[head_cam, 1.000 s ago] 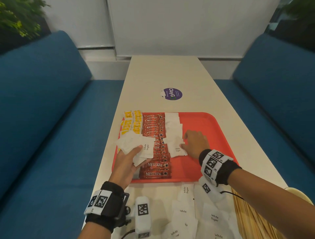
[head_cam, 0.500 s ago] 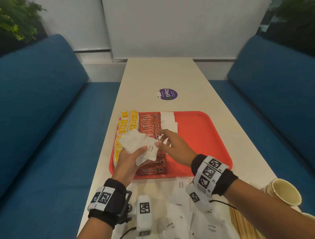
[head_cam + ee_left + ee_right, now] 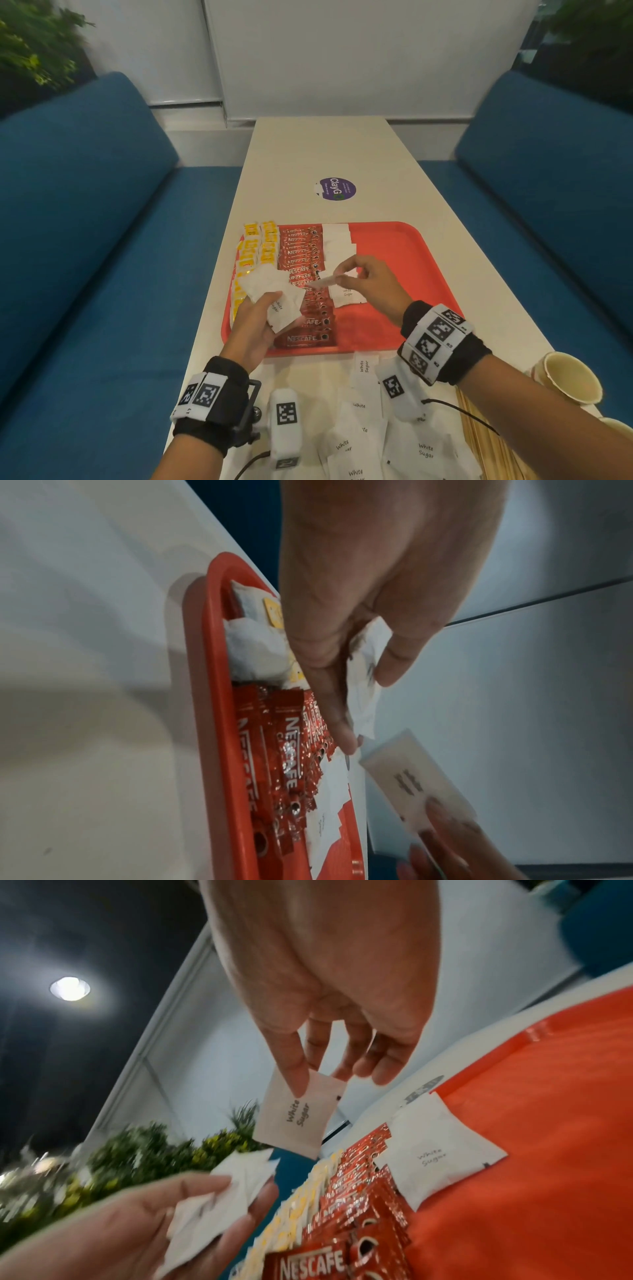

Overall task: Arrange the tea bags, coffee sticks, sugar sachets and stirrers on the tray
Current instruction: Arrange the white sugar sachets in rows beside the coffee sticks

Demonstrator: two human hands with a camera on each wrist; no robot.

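Right hand (image 3: 371,286) pinches one sugar sachet (image 3: 297,1115); left hand (image 3: 255,329) grips the spare stack (image 3: 274,294). Lay it flat, overlapping the last sachet beside the coffee sticks (image 3: 305,274).

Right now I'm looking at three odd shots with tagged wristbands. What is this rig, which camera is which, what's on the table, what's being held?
No machine here: a person works with bare hands, wearing cameras. The wide shot comes from a head camera looking down; the other two come from cameras strapped to each wrist, looking along the fingers.

On the table sits a red tray holding a column of yellow tea bags, a column of red coffee sticks and a column of white sugar sachets. More loose sachets and wooden stirrers lie nearer the person, with paper cups at right.

The left hand grips a bunch of sachets. The right hand pinches a single sachet above the tray.
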